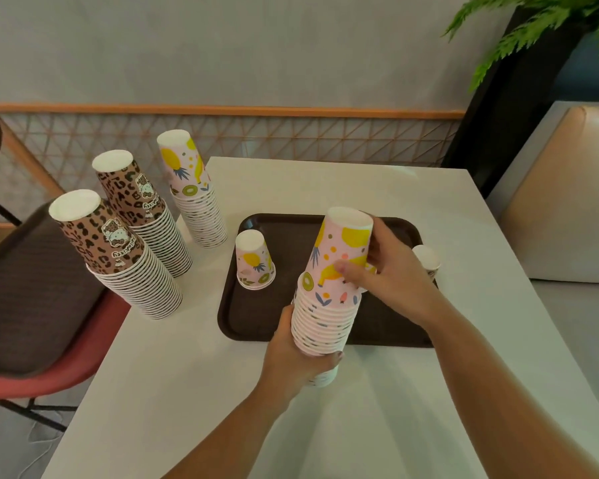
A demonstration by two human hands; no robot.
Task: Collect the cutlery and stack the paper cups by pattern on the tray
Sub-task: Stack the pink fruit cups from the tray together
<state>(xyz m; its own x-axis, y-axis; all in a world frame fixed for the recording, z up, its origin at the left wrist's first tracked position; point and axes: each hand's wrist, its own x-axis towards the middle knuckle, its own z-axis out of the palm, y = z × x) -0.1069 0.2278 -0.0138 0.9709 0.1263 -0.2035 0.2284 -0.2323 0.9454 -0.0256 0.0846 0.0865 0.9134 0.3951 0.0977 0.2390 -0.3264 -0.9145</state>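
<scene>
Left hand grips base of tall pink fruit-patterned paper cup stack at dark brown plastic tray near edge, steadying it; right hand clasps top cup, likely seating it.

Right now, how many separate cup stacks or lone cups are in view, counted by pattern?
Fruit pattern: 3, the stack on the table, the small one on the tray, and the stack held in both hands.
Leopard pattern: 2, the near stack and the far stack.
Pattern hidden: 1, a cup behind the right hand.
Total: 6
</scene>
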